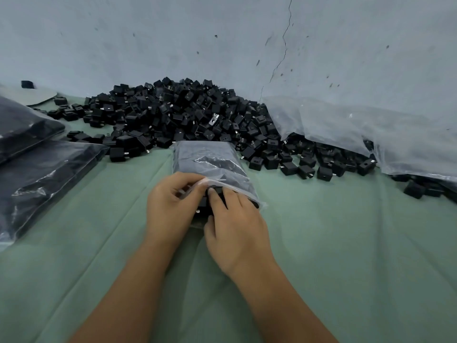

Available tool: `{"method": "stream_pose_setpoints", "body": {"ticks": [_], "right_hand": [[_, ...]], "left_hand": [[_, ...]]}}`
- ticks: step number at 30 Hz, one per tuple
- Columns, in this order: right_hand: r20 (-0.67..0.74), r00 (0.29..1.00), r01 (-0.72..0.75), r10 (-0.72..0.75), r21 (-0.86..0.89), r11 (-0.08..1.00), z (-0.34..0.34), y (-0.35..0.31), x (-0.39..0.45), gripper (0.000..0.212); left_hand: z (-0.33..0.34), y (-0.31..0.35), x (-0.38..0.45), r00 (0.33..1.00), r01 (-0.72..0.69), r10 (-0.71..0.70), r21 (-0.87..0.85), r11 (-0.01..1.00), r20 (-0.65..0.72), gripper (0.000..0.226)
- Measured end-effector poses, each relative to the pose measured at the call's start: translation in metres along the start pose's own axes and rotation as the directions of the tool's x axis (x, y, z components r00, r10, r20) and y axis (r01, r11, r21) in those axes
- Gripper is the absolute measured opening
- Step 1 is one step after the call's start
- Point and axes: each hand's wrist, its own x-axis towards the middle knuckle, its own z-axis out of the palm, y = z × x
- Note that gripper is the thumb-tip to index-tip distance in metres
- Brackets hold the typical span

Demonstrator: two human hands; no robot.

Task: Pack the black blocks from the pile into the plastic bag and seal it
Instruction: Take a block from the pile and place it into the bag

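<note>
A: What is hard to make out here?

B: The mouth of the plastic bag (210, 164) is hidden under both hands, so I cannot tell whether its seal is closed. Its contents show only as a dark mass through cloudy film. The blocks under the fingers are mostly covered too.

A: What are the hands doing?

B: The left hand (170, 206) pinches the near edge of the bag film between thumb and curled fingers. The right hand (235, 231) lies over the bag's near end, fingers curled down on a black block (217, 191) at the opening. Whether it grips or only presses that block, I cannot tell.

A: Where is the bag?

B: In the middle of the green cloth (346, 243), its far end touching the pile of black blocks (188, 115).

A: And the surroundings?

B: The cloth is creased and covers the whole surface. The pile is heaped at its far edge against a pale, marked wall (173, 33) with a thin crack. Filled bags (44, 169) lie at the left edge, cut off by the frame. A large clear sheet (371, 129) drapes over blocks at the right edge.
</note>
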Motion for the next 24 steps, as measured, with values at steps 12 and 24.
{"method": "stream_pose_setpoints", "body": {"ticks": [12,24], "right_hand": [[0.174,0.982,-0.072,0.076,-0.027,0.997,0.004,-0.005,0.002,0.049],[0.374,0.92,-0.147,0.121,0.041,0.988,0.001,-0.002,0.042,0.027]], "left_hand": [[-0.004,0.002,-0.002,0.972,-0.236,0.232,0.187,0.954,0.045,0.014],[-0.005,0.005,-0.001,0.968,-0.251,0.245,0.276,0.928,0.055,0.012]]}}
